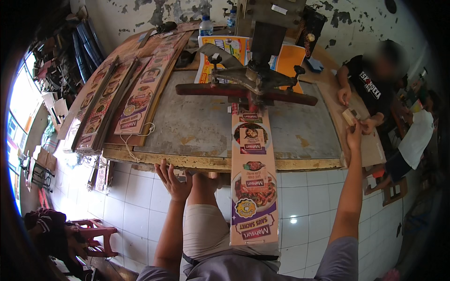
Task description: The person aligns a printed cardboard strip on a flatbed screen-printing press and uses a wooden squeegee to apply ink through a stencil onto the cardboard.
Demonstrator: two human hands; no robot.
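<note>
Block point(349, 117), small, tan, rectangular, sits by co-worker's hand point(370, 124) at right end of grey-topped wooden tabletop point(187, 122). Right hand point(355, 136) at block; grip, we cannot tell. Left hand point(174, 185) spread, empty. Handover step, we judge; next calls for secure pinch.

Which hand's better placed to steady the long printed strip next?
Left, likely: the left hand, fingers spread, is at the front edge of the table, nearer the printed strip; the right hand is out at a small tan block.
</note>
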